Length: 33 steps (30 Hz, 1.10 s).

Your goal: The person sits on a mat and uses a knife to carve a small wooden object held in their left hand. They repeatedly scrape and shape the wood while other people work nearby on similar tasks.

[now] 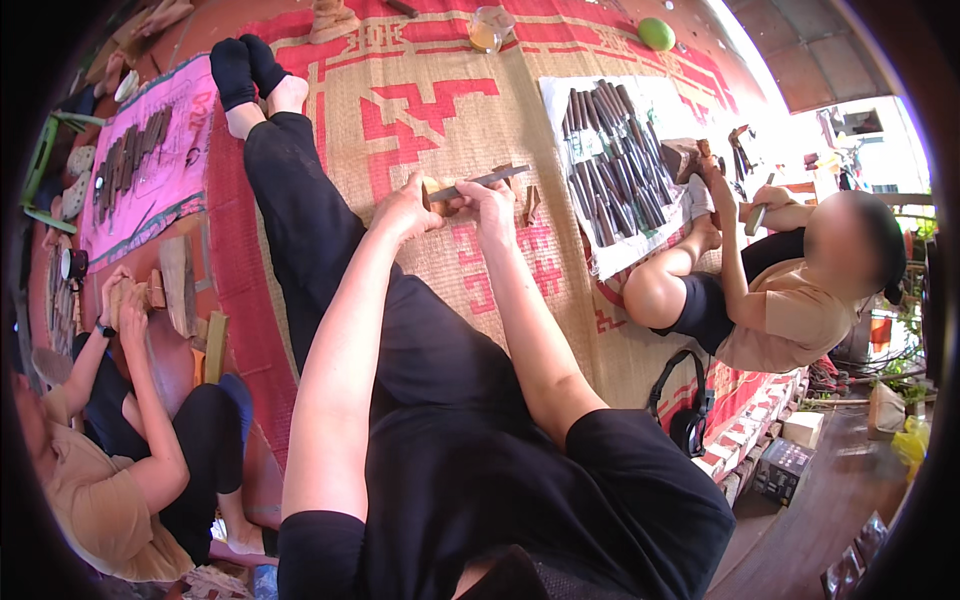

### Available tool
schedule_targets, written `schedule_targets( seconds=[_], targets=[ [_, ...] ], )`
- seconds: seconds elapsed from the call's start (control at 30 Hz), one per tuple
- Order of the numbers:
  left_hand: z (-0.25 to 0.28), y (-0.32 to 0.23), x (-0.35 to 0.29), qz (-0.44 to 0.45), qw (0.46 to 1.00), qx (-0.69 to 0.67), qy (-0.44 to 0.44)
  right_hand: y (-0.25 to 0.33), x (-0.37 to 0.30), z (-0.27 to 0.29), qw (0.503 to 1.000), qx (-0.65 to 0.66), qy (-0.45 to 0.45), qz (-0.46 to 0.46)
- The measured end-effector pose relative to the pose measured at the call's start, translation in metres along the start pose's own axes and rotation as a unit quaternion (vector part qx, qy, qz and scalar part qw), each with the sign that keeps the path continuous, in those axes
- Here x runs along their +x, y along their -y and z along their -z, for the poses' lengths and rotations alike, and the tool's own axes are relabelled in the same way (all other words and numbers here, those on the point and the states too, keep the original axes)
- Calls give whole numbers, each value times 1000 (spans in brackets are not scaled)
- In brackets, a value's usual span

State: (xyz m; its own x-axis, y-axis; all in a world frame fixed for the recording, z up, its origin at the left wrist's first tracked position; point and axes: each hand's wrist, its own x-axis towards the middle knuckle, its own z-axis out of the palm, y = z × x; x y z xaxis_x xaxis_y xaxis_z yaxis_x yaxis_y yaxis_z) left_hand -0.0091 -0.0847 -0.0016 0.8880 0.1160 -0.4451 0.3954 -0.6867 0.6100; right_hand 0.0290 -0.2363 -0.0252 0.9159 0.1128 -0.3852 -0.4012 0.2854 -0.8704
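My left hand (pixel 405 208) is closed around a small piece of yellowish-brown wood (pixel 432 190), held above the woven mat. My right hand (pixel 488 208) grips a long, flat, grey metal carving tool (pixel 508 174), which lies slantwise across the wood between both hands. Its exact kind is not clear, and my fingers hide part of the wood. Just right of my right hand, a few small brown wooden pieces (pixel 531 204) rest on the mat.
A white cloth (pixel 610 262) with rows of dark-handled carving tools lies right on the red and tan mat (pixel 440 130). A pink cloth (pixel 185 115) with more tools is left. Co-workers sit either side, handling wood. A glass cup (pixel 490 30) and green fruit (pixel 656 34) stand far.
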Motion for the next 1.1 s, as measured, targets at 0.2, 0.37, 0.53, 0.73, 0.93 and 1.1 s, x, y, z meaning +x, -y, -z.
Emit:
schedule_targets(
  seconds=[0.2,0.37,0.53,0.73,0.93,1.1],
  targets=[
    [-1,8,7,2,999,-29,30,-2,5,-1,999,39,-18,-23],
    [-4,6,6,-3,1000,-5,12,2,9,6,999,27,-33,-4],
    [1,4,6,8,998,-31,51,3,0,-5,1000,10,-29,0],
    [2,4,3,13,1000,-8,16,7,1,3,999,3,-39,13],
    [0,2,4,9,1000,-9,24,0,-2,5,1000,17,-8,-17],
    [-5,7,8,8,1000,-17,25,0,4,12,999,6,-32,12]
  ],
)
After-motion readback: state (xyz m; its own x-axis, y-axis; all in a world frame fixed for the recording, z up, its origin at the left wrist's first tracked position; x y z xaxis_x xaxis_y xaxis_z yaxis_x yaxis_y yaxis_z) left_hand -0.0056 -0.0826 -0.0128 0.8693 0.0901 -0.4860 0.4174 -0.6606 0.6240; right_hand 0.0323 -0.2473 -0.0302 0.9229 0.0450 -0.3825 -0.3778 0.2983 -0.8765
